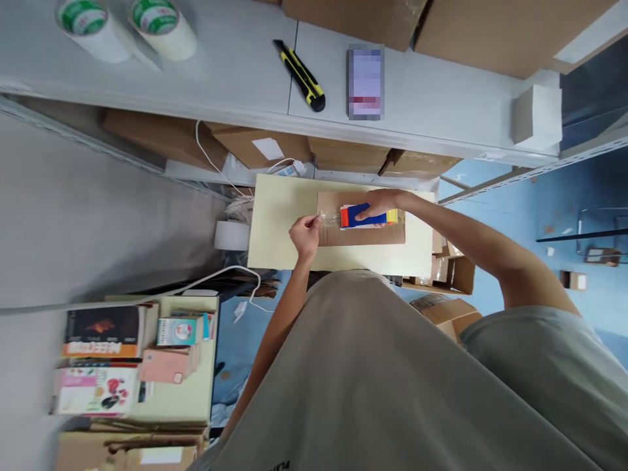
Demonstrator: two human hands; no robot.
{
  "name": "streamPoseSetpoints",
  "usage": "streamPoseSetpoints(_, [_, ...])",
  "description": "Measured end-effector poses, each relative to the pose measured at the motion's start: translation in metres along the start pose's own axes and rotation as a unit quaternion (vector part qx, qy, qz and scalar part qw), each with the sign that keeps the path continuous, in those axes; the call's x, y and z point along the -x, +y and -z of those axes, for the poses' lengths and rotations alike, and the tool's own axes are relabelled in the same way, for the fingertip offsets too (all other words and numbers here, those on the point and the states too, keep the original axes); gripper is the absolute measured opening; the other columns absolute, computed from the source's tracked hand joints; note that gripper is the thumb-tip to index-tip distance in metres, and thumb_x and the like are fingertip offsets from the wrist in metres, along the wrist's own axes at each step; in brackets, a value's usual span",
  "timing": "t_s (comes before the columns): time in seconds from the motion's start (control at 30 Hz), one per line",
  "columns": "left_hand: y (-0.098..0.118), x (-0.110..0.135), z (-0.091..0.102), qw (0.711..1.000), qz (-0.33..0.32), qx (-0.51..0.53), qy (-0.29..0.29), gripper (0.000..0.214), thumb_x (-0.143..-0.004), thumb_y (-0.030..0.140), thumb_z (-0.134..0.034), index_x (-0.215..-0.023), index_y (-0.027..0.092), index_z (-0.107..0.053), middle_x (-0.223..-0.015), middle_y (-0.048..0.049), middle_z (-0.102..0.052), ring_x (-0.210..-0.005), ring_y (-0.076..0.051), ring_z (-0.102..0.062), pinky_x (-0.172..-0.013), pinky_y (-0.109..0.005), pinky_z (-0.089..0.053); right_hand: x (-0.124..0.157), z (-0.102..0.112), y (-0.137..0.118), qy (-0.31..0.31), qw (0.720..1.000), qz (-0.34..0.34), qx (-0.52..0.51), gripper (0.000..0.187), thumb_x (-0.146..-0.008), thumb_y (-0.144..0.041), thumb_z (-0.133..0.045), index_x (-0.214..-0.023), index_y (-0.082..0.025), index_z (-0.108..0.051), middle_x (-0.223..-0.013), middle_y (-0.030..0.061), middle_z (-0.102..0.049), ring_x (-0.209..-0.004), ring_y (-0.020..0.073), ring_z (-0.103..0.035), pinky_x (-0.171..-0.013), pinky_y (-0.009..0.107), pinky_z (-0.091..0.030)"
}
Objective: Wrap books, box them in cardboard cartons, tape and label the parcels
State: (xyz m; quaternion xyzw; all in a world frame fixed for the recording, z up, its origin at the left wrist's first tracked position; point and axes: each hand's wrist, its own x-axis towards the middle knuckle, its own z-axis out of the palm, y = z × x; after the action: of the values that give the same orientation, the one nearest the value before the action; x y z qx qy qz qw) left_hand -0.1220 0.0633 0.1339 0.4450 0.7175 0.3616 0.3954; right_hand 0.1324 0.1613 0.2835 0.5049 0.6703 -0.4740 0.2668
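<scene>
A flat cardboard box (362,233) lies on a pale yellow low table (275,222) below me. My right hand (381,204) presses a red, blue and yellow tape dispenser (354,216) down on the box top, fingers wrapped over it. My left hand (305,234) is at the box's left end, fingers pinched on the clear tape end (328,219) that runs from the dispenser. My grey shirt fills the lower part of the view.
A grey shelf (235,72) holds two tape rolls (127,26), a yellow-black utility knife (300,75), a blurred phone (366,82) and a small white box (537,116). Cardboard boxes stand under and above it. Books (132,360) are stacked on a low table at the left. A white cable (216,278) crosses the floor.
</scene>
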Motion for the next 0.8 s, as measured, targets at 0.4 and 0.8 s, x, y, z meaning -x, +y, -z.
streamPoseSetpoints(0.4, [-0.008,0.013,0.018,0.995,-0.007,-0.086,0.058,0.024,-0.097,0.041,-0.082,-0.113,0.022,-0.082,-0.124,-0.0134,-0.087,-0.109,-0.026,-0.084,-0.104,-0.038,-0.065,0.002,-0.027,-0.027,0.08,0.997,0.014,0.013,0.058,-0.094,-0.074,-0.085,-0.114,-0.02,-0.086,-0.101,0.0122,-0.088,-0.103,0.0345,-0.082,-0.083,0.036,-0.054])
streamPoseSetpoints(0.8, [-0.001,0.013,0.008,0.996,0.018,-0.068,0.053,0.02,-0.097,0.038,-0.078,-0.109,0.023,-0.073,-0.125,-0.0124,-0.083,-0.115,-0.025,-0.081,-0.103,-0.036,-0.065,0.134,-0.013,0.142,0.04,0.984,-0.138,-0.107,0.073,-0.08,-0.093,-0.09,-0.101,-0.022,-0.086,-0.092,0.0152,-0.083,-0.094,0.0394,-0.08,-0.088,0.053,-0.065])
